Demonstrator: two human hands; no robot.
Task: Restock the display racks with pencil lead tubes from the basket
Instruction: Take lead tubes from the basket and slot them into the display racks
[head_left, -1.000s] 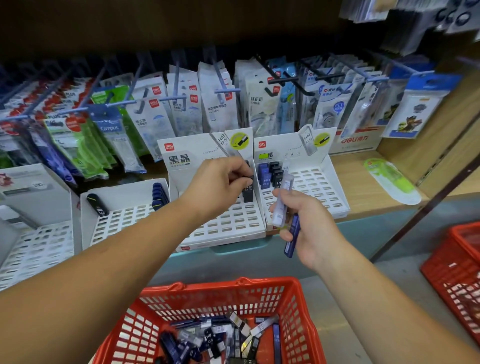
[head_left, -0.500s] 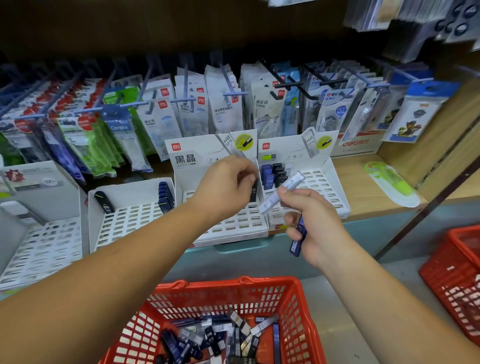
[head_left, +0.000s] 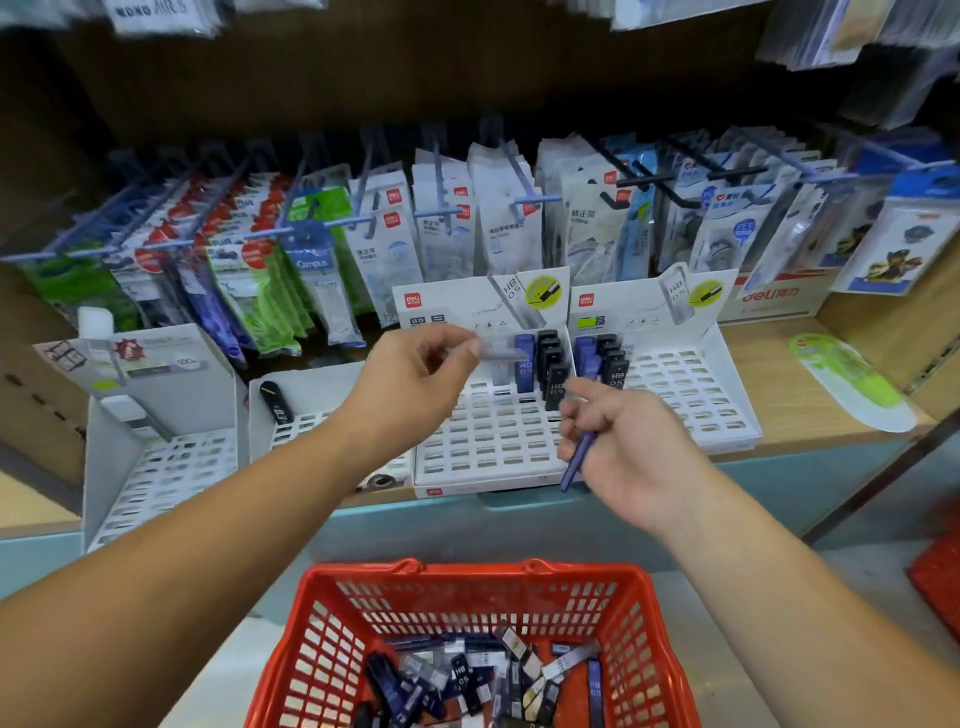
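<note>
Shelf (head_left: 779, 374) holds four racks (head_left: 488, 452); left fingers (head_left: 457, 345) pinch one clear tube (head_left: 501, 354), right fingers (head_left: 582, 415) one blue tube (head_left: 574, 467).

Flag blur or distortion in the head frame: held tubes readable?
Head view: motion blur smears the left hand and its pale tube; the right hand and its blue tube are sharper; wide-angle bends the shelf edge; the red basket is fairly crisp.

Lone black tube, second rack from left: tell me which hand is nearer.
Left. The left hand is to the right of the black tube, over the next rack; the right hand is farther right, past the left hand.
</note>
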